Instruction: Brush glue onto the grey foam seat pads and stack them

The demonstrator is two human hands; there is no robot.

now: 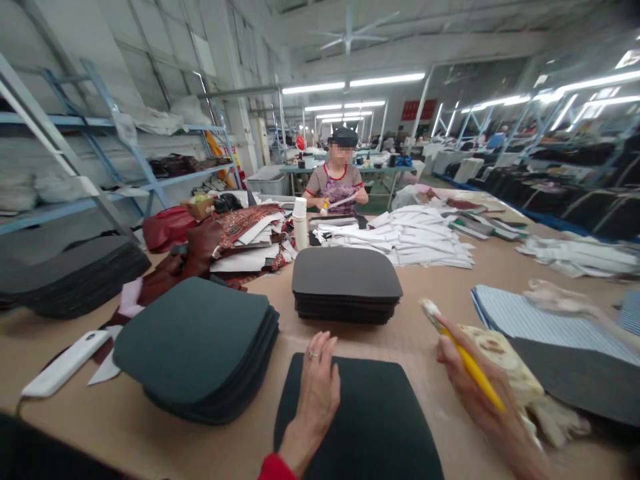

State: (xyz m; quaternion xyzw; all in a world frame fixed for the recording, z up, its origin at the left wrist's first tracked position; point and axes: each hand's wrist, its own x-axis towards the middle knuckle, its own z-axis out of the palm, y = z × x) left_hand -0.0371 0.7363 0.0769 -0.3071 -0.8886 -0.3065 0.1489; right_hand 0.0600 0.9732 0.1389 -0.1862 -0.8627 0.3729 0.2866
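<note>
My left hand (pixel 317 387) lies flat, fingers stretched out, on the upper left part of a dark green-black panel (pixel 375 420) with rounded corners. To the right, my right hand (pixel 480 393) grips a brush (pixel 473 370) with a yellow handle, its whitish tip pointing up and left, raised off the panel. Left of my left hand is a stack of dark green panels (pixel 195 340). A second stack, with a grey top panel (pixel 347 272), stands just beyond my fingertips. Beside my right hand is a cream-coloured, stained container (pixel 503 353), partly hidden.
Across the brown table (pixel 250 440) a co-worker (pixel 337 183) handles a pale strip. White strips (pixel 415 233), patterned scraps (pixel 245 230) and a pale bottle (pixel 300 227) lie between us. A white device (pixel 65 363) is at left; striped cloth (pixel 545 320) and a grey panel (pixel 580 377) at right.
</note>
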